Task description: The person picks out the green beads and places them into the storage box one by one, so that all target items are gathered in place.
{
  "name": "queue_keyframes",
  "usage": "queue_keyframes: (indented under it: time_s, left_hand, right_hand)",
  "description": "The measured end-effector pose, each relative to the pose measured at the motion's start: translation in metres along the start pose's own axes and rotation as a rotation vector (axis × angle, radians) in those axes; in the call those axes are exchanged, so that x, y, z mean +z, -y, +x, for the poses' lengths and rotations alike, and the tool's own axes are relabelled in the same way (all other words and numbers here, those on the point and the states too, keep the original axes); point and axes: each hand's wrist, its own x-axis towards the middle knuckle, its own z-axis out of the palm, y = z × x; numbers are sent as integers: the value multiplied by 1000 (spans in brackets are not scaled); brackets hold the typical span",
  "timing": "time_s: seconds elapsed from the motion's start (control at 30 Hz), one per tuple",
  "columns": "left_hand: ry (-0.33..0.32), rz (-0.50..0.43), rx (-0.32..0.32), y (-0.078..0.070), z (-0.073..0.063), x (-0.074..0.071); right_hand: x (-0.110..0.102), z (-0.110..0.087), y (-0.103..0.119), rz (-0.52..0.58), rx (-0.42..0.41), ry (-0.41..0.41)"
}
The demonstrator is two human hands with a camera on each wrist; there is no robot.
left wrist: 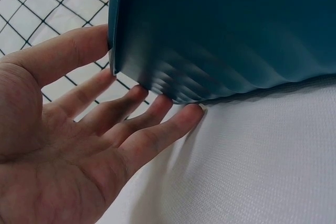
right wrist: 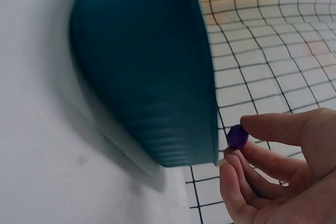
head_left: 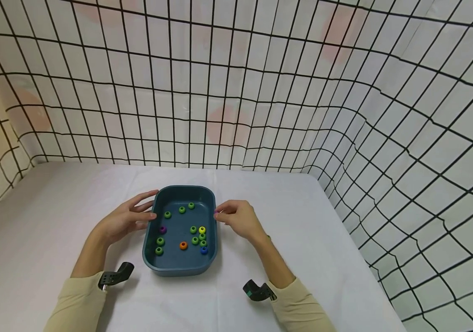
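A dark blue-green rectangular tray (head_left: pixel 172 263) with rounded corners lies on the white cloth, several small beads inside it. Most are green beads (head_left: pixel 191 205); there are also an orange bead (head_left: pixel 183 246), a yellow bead (head_left: pixel 202 229), a blue bead (head_left: pixel 204 251) and a purple bead (head_left: pixel 163 229). My left hand (head_left: pixel 121 221) touches the tray's left side, thumb at the rim and the other fingers spread along the outer wall. At the right rim, my right hand (head_left: pixel 239 220) pinches another purple bead (right wrist: pixel 237 137) between thumb and fingertips, just outside the tray.
A white cloth (head_left: pixel 294 221) covers the table. White sheeting behind a black grid net (head_left: pixel 203 83) rises at the back and both sides. Each wrist bears a black camera mount, the left mount (head_left: pixel 116 275) and the right mount (head_left: pixel 258 291) close to the cloth.
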Motion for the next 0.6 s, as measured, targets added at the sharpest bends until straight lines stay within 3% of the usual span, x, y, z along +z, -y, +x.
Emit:
queue_keyframes:
  time_s: [0.6]
  left_hand:
    - [-7,-7,-7,-1,0,0]
  right_hand:
    - [23,-1,3,-29,-63,-51]
